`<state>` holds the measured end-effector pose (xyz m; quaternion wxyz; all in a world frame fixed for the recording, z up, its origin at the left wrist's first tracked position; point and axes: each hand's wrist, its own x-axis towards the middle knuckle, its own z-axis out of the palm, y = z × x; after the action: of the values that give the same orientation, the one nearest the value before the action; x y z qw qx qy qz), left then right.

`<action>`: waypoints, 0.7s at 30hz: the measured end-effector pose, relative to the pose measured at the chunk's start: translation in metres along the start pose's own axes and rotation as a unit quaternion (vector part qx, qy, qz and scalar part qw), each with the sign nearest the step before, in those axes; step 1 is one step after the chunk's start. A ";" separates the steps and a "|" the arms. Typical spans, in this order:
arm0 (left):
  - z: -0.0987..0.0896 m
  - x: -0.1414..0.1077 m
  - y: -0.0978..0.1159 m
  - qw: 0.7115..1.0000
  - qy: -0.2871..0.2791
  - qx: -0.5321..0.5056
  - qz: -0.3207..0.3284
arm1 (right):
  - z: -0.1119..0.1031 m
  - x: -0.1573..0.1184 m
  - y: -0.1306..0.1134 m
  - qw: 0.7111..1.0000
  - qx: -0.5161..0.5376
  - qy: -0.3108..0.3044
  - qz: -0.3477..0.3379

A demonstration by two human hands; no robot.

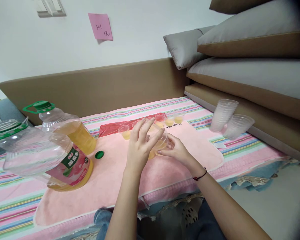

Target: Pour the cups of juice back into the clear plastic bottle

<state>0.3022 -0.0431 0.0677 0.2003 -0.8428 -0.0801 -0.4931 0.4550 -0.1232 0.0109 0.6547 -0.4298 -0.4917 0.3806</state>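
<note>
My left hand (139, 138) is arched over the left side of a clear plastic cup (160, 137), its fingers spread and bent onto the cup near the rim. From the right, my right hand (175, 148) grips the same cup with thumb and fingers. Yellow juice (152, 154) shows low between the hands; whether it is in this cup or another is hard to tell. Just behind stand several small clear cups of juice, among them a cup (125, 132) left of my left hand and a cup (179, 117) at the far right. My left thumb is hidden.
Two large juice bottles, a labelled bottle (72, 166) and a bottle behind it (82, 135), stand left on the pink mat (95, 190). A green cap (99, 154) lies near. Stacked empty cups (223, 115) and another stack (238, 126) stand right, by piled cushions (250, 76).
</note>
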 end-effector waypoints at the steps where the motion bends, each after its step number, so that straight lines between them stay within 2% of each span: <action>1: 0.000 0.000 0.000 1.000 0.003 0.001 0.002 | 0.000 0.000 -0.001 1.000 0.003 0.000 0.000; 8: 0.001 0.000 0.003 1.000 0.004 -0.005 0.003 | 0.001 0.000 -0.003 1.000 -0.004 0.007 -0.004; 11: -0.001 0.000 0.003 1.000 -0.019 -0.010 0.003 | 0.001 -0.001 -0.003 1.000 -0.011 0.009 -0.001; 15: -0.001 0.001 0.003 1.000 -0.004 -0.003 -0.001 | 0.001 -0.001 -0.003 1.000 -0.009 0.007 -0.003; 18: 0.000 0.001 0.004 1.000 -0.023 -0.014 -0.001 | 0.001 -0.001 -0.003 1.000 -0.008 0.004 -0.003; 21: 0.000 0.001 0.004 1.000 0.004 -0.008 -0.011 | 0.000 -0.001 -0.002 1.000 -0.009 0.003 -0.007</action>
<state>0.3039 -0.0465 0.0674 0.1883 -0.8415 -0.0845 -0.4993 0.4546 -0.1249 0.0129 0.6547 -0.4332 -0.4967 0.3702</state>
